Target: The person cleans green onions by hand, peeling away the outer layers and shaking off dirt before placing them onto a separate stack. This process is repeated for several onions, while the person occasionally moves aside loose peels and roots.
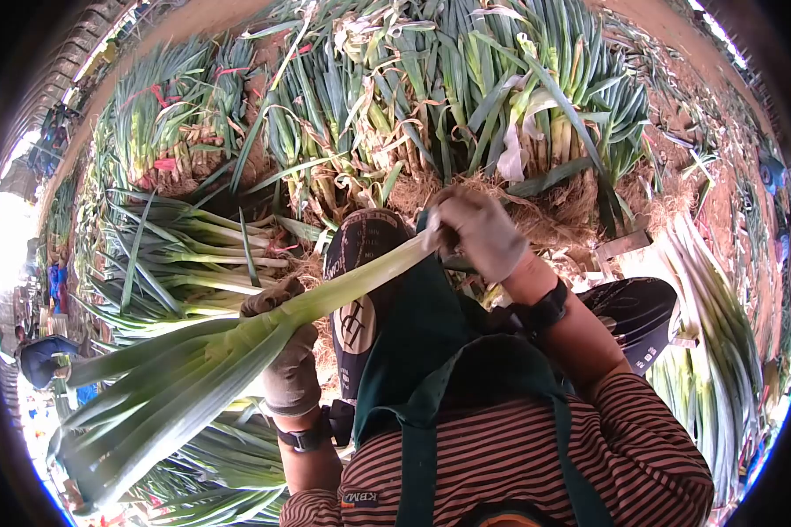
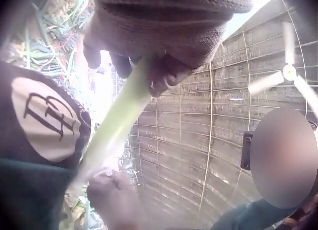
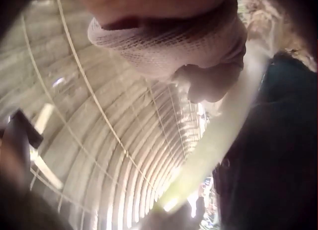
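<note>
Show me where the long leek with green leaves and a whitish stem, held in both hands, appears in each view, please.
Head: the long green-and-white leek runs from the centre to the lower left.
Left wrist: the leek slants from upper centre to lower left.
Right wrist: the leek slants from upper right to lower centre.
Shared landmark: the gloved right hand, near the whitish end.

Hands: two, left hand (image 1: 292, 373) and right hand (image 1: 481, 232), one glove each. Wrist straps (image 1: 547, 307): two. Held leek (image 1: 343, 294): one. Leeks lying and standing around (image 1: 228, 255): many, overlapping, not countable. Red ties (image 1: 164, 163): at least three. Apron (image 1: 413, 351): one, with two shoulder straps (image 1: 417, 474). Shirt label (image 1: 360, 499): one. Ceiling fan (image 2: 288, 72): one, three blades visible.
</note>
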Motion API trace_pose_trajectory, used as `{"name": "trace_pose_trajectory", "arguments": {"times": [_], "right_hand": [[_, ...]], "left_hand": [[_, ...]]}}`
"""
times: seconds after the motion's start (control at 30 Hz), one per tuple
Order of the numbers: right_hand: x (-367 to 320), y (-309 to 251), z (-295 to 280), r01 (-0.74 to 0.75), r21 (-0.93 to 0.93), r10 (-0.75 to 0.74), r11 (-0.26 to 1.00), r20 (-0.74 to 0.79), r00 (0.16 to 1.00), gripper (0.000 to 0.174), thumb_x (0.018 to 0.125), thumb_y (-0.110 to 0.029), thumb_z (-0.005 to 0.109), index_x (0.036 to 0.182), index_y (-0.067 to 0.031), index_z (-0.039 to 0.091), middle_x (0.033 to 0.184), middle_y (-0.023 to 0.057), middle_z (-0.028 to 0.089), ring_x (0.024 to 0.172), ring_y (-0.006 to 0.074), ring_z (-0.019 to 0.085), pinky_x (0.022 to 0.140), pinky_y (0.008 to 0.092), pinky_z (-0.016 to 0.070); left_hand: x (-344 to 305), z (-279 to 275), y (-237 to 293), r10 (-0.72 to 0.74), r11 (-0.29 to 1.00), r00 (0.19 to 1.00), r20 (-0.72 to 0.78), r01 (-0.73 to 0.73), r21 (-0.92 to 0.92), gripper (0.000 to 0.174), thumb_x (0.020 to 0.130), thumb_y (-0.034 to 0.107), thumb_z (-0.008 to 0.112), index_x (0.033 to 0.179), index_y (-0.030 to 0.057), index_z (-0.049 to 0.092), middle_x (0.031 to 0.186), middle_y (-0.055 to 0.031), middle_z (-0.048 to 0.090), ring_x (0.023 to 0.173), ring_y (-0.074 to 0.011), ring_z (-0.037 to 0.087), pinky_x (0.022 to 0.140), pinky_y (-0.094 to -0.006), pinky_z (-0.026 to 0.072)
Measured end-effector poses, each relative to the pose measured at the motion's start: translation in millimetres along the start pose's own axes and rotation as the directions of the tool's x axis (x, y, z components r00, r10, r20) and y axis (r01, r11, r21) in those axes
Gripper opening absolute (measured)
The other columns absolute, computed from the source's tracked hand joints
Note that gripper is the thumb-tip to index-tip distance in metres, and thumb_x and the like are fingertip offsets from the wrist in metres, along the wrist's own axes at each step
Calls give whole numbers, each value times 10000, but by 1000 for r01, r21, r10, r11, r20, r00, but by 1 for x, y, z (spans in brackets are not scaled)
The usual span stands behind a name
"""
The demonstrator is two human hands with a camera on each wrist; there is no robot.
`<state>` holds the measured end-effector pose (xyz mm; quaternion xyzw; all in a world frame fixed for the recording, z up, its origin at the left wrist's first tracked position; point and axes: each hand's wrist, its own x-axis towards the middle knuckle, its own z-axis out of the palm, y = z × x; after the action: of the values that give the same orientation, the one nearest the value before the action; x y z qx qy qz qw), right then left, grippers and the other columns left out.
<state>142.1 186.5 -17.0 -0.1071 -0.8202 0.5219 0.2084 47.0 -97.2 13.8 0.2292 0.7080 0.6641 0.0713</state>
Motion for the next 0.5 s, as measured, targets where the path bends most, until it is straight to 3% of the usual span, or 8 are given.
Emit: {"name": "trace_pose_trajectory", "arguments": {"times": [0.07, 0.1, 0.17, 0.23, 0.27, 0.3, 0.37, 0.5], "right_hand": [[-8, 68, -20, 28, 180, 0, 983, -154, 988, 89, 873, -74, 583, 930, -26, 633, 768, 88, 661, 617, 179, 624, 566, 302, 503], [-10, 82, -34, -155, 464, 280, 872, -212, 937, 90, 890, -90, 590, 927, -21, 633, 792, 85, 664, 633, 175, 630, 566, 298, 504], [-13, 83, -61, -204, 881, 774, 427, -239, 587, 118, 911, -127, 612, 921, -12, 636, 823, 78, 668, 667, 163, 640, 572, 292, 510], [-16, 58, -62, -179, 608, 550, 774, -503, 667, 186, 898, -173, 651, 950, 6, 650, 857, 87, 676, 703, 161, 655, 597, 290, 522], [-16, 35, -52, -250, 153, 292, 956, -548, 784, 280, 852, -228, 720, 1006, -2, 658, 892, 105, 685, 746, 131, 663, 619, 274, 525], [-21, -17, -43, -316, -40, 294, 948, -268, 917, 380, 780, -265, 783, 1049, -23, 663, 992, 120, 680, 794, 151, 675, 660, 265, 530], [-21, -68, -4, 307, -324, -344, 895, -64, 937, 490, 678, -327, 826, 1059, -70, 658, 1044, 87, 648, 838, 227, 675, 696, 316, 545], [-26, -65, 56, 427, -502, -418, 752, 137, 898, 255, 818, -248, 661, 1000, -81, 595, 921, 47, 560, 717, 218, 631, 585, 344, 525]], "left_hand": [[1, 0, 1, 121, 990, 993, -15, -122, -70, 193, 929, 79, 578, 1095, 25, 496, 998, -57, 529, 983, -178, 564, 925, -343, 482], [1, -1, 1, 181, 978, 983, -27, -182, -106, 195, 934, 103, 590, 1087, 30, 492, 993, -59, 528, 984, -187, 565, 933, -353, 481], [3, -13, -7, 220, 970, 975, 1, -219, -110, 233, 926, 148, 622, 1083, 35, 491, 994, -63, 523, 980, -205, 564, 913, -361, 486], [5, -21, -8, 280, 960, 960, 27, -280, -1, 252, 916, 159, 642, 1075, 34, 491, 995, -62, 520, 978, -208, 563, 902, -356, 488], [5, -17, -2, 264, 961, 965, 13, -261, -90, 325, 892, 204, 680, 1091, 29, 492, 1001, -64, 527, 961, -216, 567, 890, -358, 489], [6, -20, -1, 256, 967, 965, 50, -255, -24, 346, 882, 206, 692, 1100, 28, 490, 1004, -64, 528, 962, -219, 569, 891, -359, 490], [11, -25, 1, 250, 960, 959, 131, -263, 91, 389, 862, 209, 714, 1119, 25, 486, 1009, -65, 529, 965, -225, 573, 893, -362, 492], [6, 4, 42, 92, 972, 996, 10, -87, -217, 690, 819, 161, 754, 1370, -4, 371, 1209, -125, 537, 1106, -294, 572, 955, -410, 481]]}}
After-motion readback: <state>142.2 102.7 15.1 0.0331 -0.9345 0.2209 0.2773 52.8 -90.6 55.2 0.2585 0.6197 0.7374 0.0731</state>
